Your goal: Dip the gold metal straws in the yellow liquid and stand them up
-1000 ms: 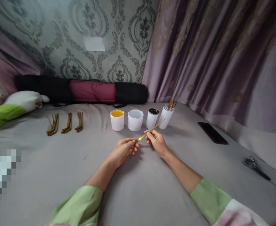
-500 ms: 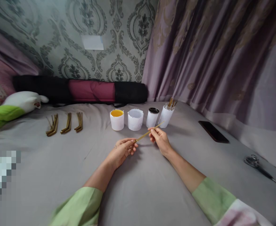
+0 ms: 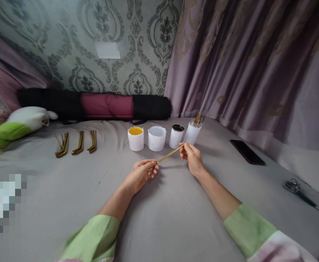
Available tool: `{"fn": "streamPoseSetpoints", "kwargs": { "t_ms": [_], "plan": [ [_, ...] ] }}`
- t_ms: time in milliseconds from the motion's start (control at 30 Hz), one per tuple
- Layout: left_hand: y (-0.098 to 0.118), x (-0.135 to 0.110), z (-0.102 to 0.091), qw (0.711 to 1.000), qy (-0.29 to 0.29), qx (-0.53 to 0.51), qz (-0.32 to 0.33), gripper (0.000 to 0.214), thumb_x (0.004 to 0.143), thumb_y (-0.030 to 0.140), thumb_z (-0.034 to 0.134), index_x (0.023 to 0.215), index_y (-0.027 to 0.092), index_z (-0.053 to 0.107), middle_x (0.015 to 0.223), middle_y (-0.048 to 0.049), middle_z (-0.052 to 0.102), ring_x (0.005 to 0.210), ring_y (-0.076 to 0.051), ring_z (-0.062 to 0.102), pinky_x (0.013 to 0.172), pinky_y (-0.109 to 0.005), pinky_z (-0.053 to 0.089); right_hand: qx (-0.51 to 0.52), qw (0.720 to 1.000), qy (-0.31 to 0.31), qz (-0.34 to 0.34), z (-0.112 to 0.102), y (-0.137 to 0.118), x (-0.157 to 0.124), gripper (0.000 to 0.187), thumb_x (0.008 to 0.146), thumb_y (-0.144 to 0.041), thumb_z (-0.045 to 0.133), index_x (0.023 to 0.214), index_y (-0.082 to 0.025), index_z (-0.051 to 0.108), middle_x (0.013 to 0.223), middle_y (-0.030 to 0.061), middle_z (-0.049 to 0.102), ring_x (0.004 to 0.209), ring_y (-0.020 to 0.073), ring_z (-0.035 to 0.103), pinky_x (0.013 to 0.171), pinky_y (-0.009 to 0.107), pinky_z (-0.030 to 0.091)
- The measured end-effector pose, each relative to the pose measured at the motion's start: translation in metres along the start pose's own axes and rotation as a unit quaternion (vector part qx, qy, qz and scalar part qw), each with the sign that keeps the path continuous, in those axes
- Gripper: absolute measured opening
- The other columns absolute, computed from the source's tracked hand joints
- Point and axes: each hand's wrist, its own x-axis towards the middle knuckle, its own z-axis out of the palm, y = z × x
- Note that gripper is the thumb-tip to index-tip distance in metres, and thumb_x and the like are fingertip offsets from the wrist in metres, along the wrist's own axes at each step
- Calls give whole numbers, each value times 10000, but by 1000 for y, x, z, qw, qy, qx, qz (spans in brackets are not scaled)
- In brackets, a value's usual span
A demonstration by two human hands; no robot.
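A thin gold-coloured strip [image 3: 170, 154] is stretched at a slant between my two hands above the grey sheet. My left hand [image 3: 144, 173] pinches its lower, nearer end between thumb and fingers. At the raised far end, my right hand [image 3: 191, 155] pinches the tip, just in front of a white-wrapped jar [image 3: 193, 134] with several gold strips [image 3: 199, 119] sticking out. Beyond the hands stand a white-wrapped cup with yellow contents [image 3: 136, 142], a white tub [image 3: 156, 141] and a white-wrapped container with a dark inside [image 3: 176, 138].
Three bundles of bent gold strips [image 3: 63, 145] lie at the left. A phone [image 3: 247, 152] and a black-handled tool with a thin metal tip [image 3: 298, 193] rest at the right. A plush toy [image 3: 25, 122] and a long black and maroon bag [image 3: 106, 105] are at the back.
My right hand has slid along the strip, up and to the right, to its far tip. My left hand has stayed almost in place, still pinching the near end.
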Motion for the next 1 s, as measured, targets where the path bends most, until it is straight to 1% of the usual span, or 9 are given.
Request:
{"fn": "streamPoseSetpoints", "kwargs": {
  "t_ms": [167, 467, 767, 1000],
  "plan": [
    [-2, 1, -2, 1000, -5, -2, 4, 169, 725, 139, 576, 878, 69, 578, 712, -91, 604, 544, -93, 540, 452, -185, 388, 24, 999, 21, -13, -6, -2, 6, 289, 729, -441, 543, 805, -171, 613, 632, -10, 524, 477, 61, 448, 428, 197, 331],
    [-2, 2, -2, 1000, -6, -2, 5, 169, 726, 145, 578, 878, 70, 575, 703, -86, 603, 540, -89, 538, 451, -181, 392, 37, 998, 52, -22, -13, -7, 12, 269, 717, -424, 554, 793, -172, 607, 620, -15, 525, 469, 60, 444, 423, 197, 321],
    [-4, 6, -6, 1000, -10, -10, 6, 150, 731, 150, 582, 859, 72, 585, 704, -88, 604, 538, -84, 540, 452, -175, 397, 20, 998, 53, -22, -11, -12, 10, 261, 678, -422, 594, 780, -182, 595, 616, -24, 525, 463, 58, 439, 427, 206, 337],
    [1, 1, -3, 999, 2, -32, -3, 128, 748, 113, 551, 862, 61, 578, 702, -84, 594, 547, -77, 539, 485, -169, 420, 25, 999, 42, -19, -10, -14, 7, 262, 668, -407, 618, 779, -170, 596, 622, -23, 533, 470, 49, 446, 425, 193, 343]
  ]
}}
